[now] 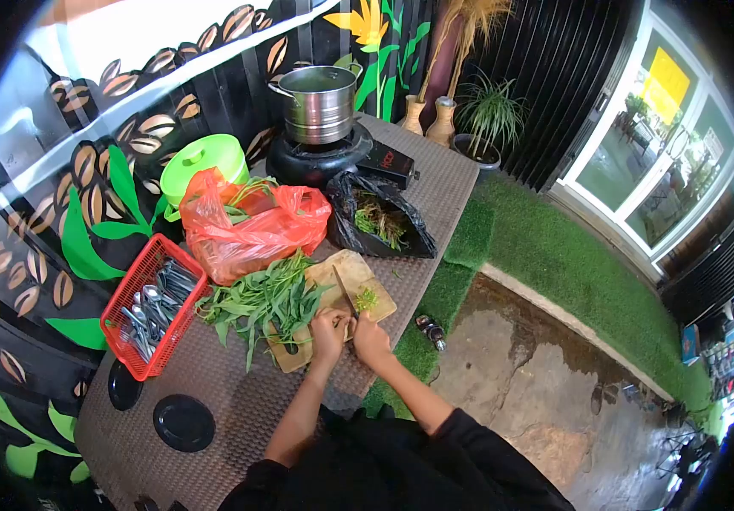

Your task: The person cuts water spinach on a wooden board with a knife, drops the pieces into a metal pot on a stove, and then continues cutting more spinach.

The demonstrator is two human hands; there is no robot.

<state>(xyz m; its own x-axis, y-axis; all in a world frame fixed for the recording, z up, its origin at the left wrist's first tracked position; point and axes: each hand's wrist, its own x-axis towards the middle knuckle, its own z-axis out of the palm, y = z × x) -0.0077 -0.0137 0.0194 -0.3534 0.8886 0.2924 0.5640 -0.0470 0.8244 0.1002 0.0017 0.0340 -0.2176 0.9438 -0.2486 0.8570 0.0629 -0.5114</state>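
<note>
On a wooden cutting board [354,271] a knife [344,288] points away from me, its handle inside my closed right hand [372,337]. My left hand [329,335] is curled on the board just left of the knife. What its fingers hold is hidden, though the leafy greens [264,298] reach right up to it. These greens, long-leaved with thin stems, spread over the board's left part and onto the table. A little heap of chopped green pieces [368,299] lies to the right of the blade.
Behind the board are a red plastic bag [247,230] and a black bag of greens [380,223]. A steel pot [319,106] stands on a stove [316,162]. Leftward are a red cutlery basket [155,351], a lidded green pot [205,163] and a black plate [184,423]. The table edge [435,281] runs along the right.
</note>
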